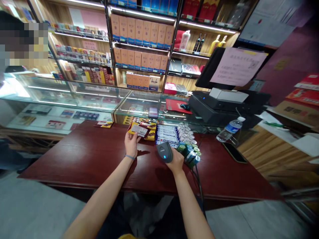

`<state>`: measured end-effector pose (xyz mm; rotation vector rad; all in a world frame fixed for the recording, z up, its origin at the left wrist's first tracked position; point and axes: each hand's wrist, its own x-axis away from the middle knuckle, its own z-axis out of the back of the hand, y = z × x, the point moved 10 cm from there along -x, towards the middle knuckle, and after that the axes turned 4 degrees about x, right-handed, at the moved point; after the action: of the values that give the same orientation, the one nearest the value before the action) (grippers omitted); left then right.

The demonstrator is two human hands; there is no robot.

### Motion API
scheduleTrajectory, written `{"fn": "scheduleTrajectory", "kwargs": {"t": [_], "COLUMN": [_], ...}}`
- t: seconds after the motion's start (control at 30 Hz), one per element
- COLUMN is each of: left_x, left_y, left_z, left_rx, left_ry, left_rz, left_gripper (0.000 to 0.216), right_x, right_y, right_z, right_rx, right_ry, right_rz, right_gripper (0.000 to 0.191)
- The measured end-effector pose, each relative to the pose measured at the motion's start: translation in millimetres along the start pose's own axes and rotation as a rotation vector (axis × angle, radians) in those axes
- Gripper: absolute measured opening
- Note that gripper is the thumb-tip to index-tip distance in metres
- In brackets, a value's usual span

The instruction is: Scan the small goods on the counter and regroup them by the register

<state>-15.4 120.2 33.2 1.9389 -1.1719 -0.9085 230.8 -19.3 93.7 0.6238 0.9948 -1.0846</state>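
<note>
My left hand [131, 143] is closed on a flat red-and-yellow packet [139, 130], whose white label with a barcode faces me. In my right hand [176, 160] is a dark barcode scanner [164, 152] with a small blue light, its cable running down over the table edge. Behind the held packet lie similar yellow-and-red packets [151, 134]. To their right are rows of blue-and-white wrapped bars [166, 132], a cluster of silvery wrapped pieces [186, 132] and several green-and-blue cylinders [191, 157] beside my right hand. One more packet [103, 124] lies apart at the left.
The dark red table [82, 156] meets a glass display counter [94, 96]. At right are a water bottle [229, 130], a phone [234, 152], and a monitor with a paper [236, 66] over a black machine. A person stands far left.
</note>
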Motion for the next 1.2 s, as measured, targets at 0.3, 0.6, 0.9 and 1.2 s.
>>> {"fn": "scheduleTrajectory", "kwargs": {"t": [0.3,0.6,0.9,1.2], "left_x": [10,10,9,-46], "left_y": [-34,-38,-38,52], "left_z": [-6,-10,-10,23], "left_rx": [0.498,0.461,0.471,-0.018], "left_ry": [-0.010,-0.034,-0.044,0.004], "left_rz": [0.329,0.335,0.325,-0.065], "left_gripper": [0.032,0.031,0.032,0.032], "right_x": [2,5,4,3], "right_y": [-11,-20,-16,-12], "right_z": [-14,-28,-23,-15], "right_rx": [0.021,0.001,-0.008,-0.005], "right_ry": [-0.123,-0.242,-0.201,-0.143], "right_rz": [0.079,0.121,0.092,0.090], "right_gripper": [0.036,0.034,0.036,0.031]}}
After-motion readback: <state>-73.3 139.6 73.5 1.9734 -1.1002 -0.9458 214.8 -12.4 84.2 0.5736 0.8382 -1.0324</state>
